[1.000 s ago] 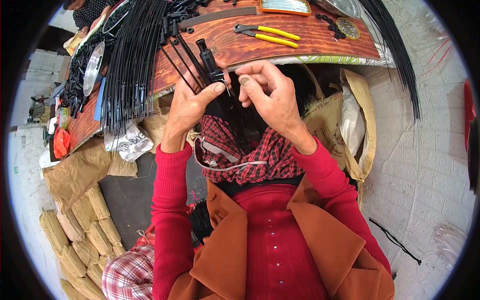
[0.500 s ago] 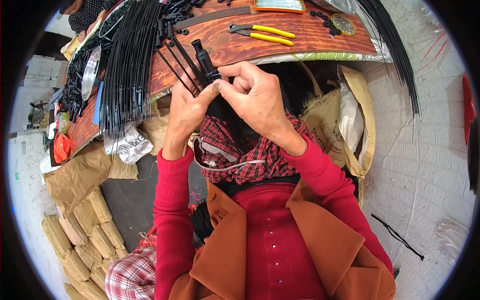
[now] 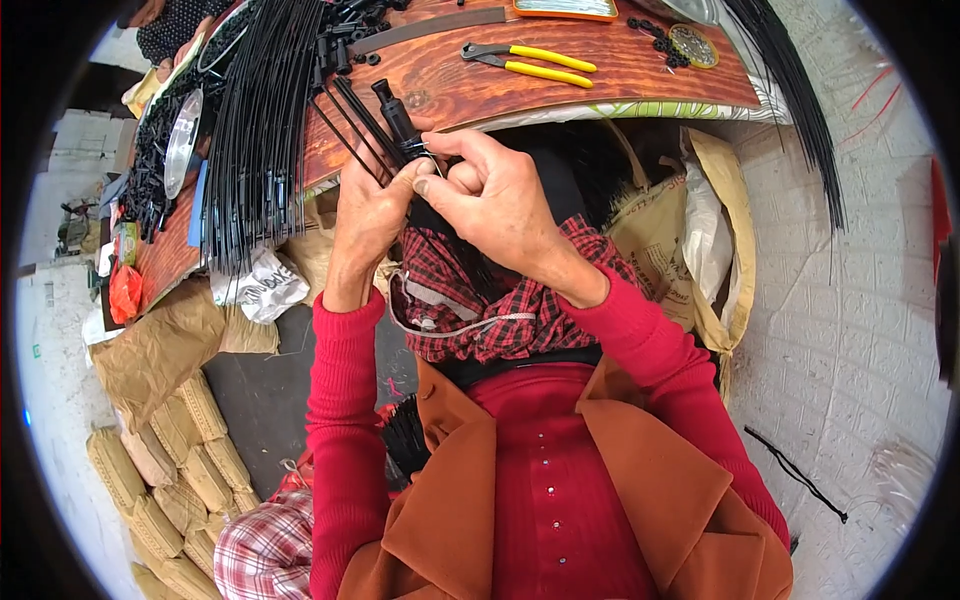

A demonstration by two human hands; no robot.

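My left hand (image 3: 367, 215) grips a black umbrella frame part (image 3: 396, 112), a short black tube with thin black ribs fanning up and left from it. My right hand (image 3: 487, 196) is pressed against the left one, its thumb and forefinger pinched on a thin wire (image 3: 425, 155) at the base of the tube. Both hands are raised over my lap, just in front of the edge of the wooden table (image 3: 600, 85). Red sleeves cover both forearms.
A thick bundle of long black ribs (image 3: 255, 130) lies across the table's left part. Yellow-handled pliers (image 3: 535, 63) and small black parts (image 3: 660, 40) lie further back. More ribs (image 3: 790, 90) hang at the right. Sacks (image 3: 690, 230) and stacked brown packets (image 3: 170, 470) surround me.
My right hand has closed in against the left and shifted slightly left and down, its fingers now curled over the tube's base. The left hand keeps its hold.
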